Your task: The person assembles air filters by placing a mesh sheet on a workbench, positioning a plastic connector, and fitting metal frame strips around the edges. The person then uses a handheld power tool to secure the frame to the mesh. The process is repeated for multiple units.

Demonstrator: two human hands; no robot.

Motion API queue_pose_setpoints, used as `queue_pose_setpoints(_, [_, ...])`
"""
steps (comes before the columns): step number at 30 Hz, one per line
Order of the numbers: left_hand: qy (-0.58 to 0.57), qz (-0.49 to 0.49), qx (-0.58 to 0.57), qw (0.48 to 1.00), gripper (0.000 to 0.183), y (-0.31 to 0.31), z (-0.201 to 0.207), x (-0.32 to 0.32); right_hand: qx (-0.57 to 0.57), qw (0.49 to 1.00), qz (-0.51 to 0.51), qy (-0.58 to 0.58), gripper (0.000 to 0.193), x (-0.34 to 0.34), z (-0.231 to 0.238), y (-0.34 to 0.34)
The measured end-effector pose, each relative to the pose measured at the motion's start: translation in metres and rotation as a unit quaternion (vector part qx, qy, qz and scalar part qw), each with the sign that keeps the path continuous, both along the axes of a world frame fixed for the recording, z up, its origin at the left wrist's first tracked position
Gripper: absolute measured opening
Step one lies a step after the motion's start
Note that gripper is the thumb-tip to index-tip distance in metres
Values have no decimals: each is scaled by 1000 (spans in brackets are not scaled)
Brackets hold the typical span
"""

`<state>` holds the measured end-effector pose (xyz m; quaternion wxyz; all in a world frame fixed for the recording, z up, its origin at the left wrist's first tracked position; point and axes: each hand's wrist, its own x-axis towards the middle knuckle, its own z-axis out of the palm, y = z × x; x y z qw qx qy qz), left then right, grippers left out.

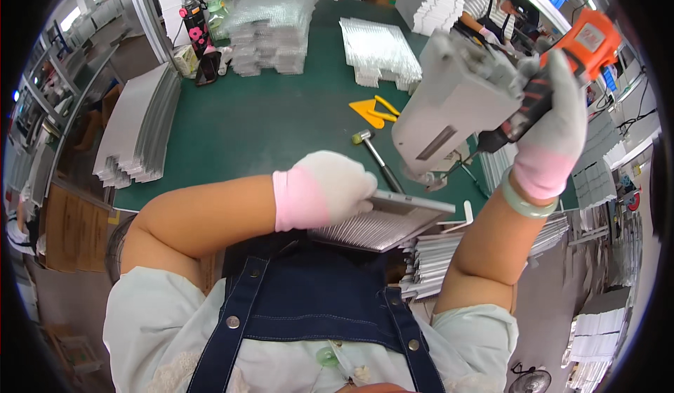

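Observation:
My left hand (330,188), in a white glove with a pink cuff, is closed on the near-left edge of a thin grey framed panel (390,226). The panel has a finely ridged face and is tilted at the table's front edge. My right hand (562,115), gloved alike, is wrapped round a black and orange power drill (528,105). The drill's nose points down and left, with its tip close to the foot of a tall white machine (444,101); I cannot tell whether they touch. A hammer (377,158) lies just beyond the panel.
On the green table (246,119) are yellow-handled pliers (382,110), a yellow triangular piece (361,112), stacked grey strips (140,126), bubble-wrapped stacks (272,28) and ridged panels (379,49). A flask (196,24) and phone (208,68) sit far left. A co-worker (488,17) is far right.

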<state>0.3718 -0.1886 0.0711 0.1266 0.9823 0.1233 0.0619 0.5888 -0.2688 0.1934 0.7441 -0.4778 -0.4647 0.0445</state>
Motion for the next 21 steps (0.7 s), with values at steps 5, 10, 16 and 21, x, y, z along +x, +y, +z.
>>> queue_pose_setpoints(5, [68, -13, -8, 998, 24, 4, -1, 16, 54, 997, 15, -54, 21, 11, 6, 1])
queue_pose_setpoints(10, [-63, -33, 52, 996, 26, 11, -35, 15, 84, 993, 56, -67, 22, 6, 8, 12])
queue_pose_setpoints(16, [-4, -18, 17, 1000, 29, 11, -24, 12, 101, 990, 80, -65, 23, -1, 1, 18])
queue_pose_setpoints(21, [0, -17, 17, 1000, 29, 12, -33, 15, 119, 986, 104, -57, 25, -12, -5, 21])
